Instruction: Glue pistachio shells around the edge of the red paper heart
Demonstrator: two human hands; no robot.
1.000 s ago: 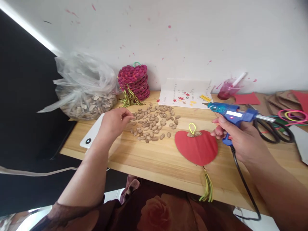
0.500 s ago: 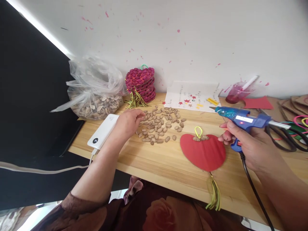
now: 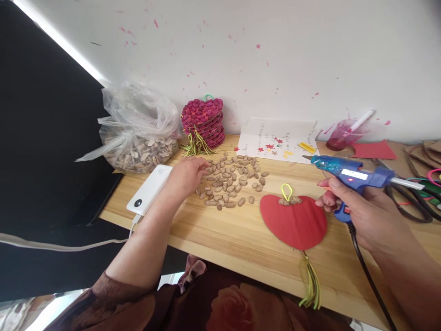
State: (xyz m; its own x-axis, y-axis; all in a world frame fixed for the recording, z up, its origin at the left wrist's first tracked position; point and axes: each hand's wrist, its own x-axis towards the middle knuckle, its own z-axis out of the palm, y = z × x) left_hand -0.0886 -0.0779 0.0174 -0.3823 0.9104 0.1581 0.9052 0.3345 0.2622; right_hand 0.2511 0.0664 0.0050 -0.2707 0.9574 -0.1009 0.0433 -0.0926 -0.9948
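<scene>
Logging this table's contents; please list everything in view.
peanuts: many, tan, centre
tasselled cutout: 1, red, right
corded glue gun: 1, blue, right
filled bag: 1, clear, left
power bank: 1, white, left
cable: 1, white, left
stack: 1, magenta, back
starred paper: 1, white, back
strips: count unclear, yellow, on paper
cup with stick: 1, pink, back right
card: 1, red, beside cup
cardboard: several, brown, right
cords: several, multicoloured, right
scissors: 1, black, right
table: 1, tan, beneath
wall: 1, white, behind
panel: 1, black, left
garment: 1, maroon, front
left hand: 1, bare, by peanuts
right hand: 1, bare, on glue gun
</scene>
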